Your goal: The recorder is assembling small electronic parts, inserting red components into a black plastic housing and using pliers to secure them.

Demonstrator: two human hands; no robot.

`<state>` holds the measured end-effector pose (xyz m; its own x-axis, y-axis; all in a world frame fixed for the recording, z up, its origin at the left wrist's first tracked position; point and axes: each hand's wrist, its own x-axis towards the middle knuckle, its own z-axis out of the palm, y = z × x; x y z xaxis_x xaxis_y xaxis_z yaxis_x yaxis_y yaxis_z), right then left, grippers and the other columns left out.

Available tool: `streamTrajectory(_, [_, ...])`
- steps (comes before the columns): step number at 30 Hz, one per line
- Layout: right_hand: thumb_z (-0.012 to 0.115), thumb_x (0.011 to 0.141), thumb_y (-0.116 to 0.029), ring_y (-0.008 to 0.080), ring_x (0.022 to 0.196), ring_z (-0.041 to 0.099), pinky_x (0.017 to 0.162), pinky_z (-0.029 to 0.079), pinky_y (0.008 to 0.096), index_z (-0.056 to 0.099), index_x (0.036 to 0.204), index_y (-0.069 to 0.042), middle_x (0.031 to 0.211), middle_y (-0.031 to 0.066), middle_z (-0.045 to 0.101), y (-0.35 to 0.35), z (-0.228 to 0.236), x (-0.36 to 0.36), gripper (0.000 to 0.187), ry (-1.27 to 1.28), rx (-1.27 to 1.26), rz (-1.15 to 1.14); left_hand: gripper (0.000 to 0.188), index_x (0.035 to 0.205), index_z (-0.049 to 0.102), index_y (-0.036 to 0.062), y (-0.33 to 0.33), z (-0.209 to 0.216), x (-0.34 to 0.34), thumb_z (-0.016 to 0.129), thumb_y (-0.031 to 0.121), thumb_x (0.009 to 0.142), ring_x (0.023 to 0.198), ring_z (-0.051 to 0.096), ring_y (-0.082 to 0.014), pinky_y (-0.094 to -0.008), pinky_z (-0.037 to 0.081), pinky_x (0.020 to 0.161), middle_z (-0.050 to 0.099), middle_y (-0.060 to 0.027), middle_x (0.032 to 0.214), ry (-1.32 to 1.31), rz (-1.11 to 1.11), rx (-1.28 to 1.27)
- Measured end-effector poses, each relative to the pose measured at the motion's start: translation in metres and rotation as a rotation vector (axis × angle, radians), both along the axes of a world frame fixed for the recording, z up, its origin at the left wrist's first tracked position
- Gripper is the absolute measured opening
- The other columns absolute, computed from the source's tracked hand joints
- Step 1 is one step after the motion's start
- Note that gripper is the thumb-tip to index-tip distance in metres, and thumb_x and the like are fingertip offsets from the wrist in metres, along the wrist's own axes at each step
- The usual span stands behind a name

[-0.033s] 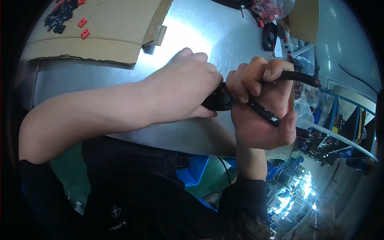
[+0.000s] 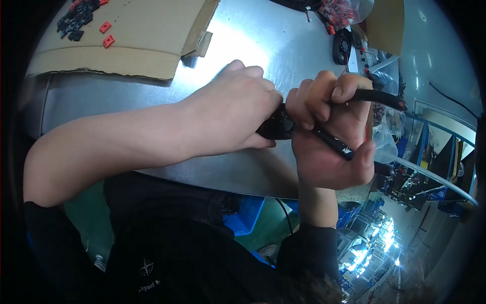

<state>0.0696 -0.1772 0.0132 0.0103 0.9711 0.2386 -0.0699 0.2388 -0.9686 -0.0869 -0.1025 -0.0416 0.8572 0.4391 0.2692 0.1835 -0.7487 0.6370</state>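
Observation:
My right hand (image 2: 331, 131) is closed around a pair of black-handled pliers (image 2: 379, 97). Its fingers curl over the upper handle, while the lower handle crosses the palm, scuffed with pale marks, and its end sticks out beyond the thumb. To the left, my left hand (image 2: 243, 104) is closed, back of the hand up, on a black object (image 2: 276, 126) that shows between the two hands. Whether that object is the pliers' head or a separate part cannot be made out. The jaws are hidden. Both hands are over the metal table (image 2: 228, 175), nearly touching each other.
At the upper left lies a cardboard sheet (image 2: 147, 30) with a pile of small black parts (image 2: 76, 23) and red parts (image 2: 108, 41). A clear bag of red parts (image 2: 344, 12) and a black fan (image 2: 342, 46) are at the far right. Below the table edge stands a blue crate (image 2: 245, 218).

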Motion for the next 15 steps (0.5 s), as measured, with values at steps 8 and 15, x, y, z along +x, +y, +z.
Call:
streamTrajectory(8, [0.062,0.089,-0.074,0.0167,0.066,0.033,0.067,0.029,0.0357,0.038,0.099,-0.016,0.076,0.0027,0.037,-0.017,-0.026,-0.015,0.064,-0.121,0.256,-0.075,0.038,0.093,0.074,0.0048,0.001,-0.008,0.003,0.083,0.04,0.08,0.099,0.067,-0.0282,-0.0422,0.048,0.091,0.073,-0.0094,0.09,-0.051,0.003,-0.012])
streamTrajectory(15, [0.053,0.098,-0.067,0.0171,0.063,0.034,0.065,0.032,0.037,0.036,0.098,-0.014,0.074,0.0041,0.038,-0.021,-0.042,-0.017,0.056,-0.181,0.456,-0.115,0.036,0.094,0.072,0.006,-0.002,-0.007,0.005,0.084,0.036,0.077,0.099,0.065,-0.0271,-0.0415,0.047,0.091,0.071,-0.0085,0.091,-0.01,0.029,0.062])
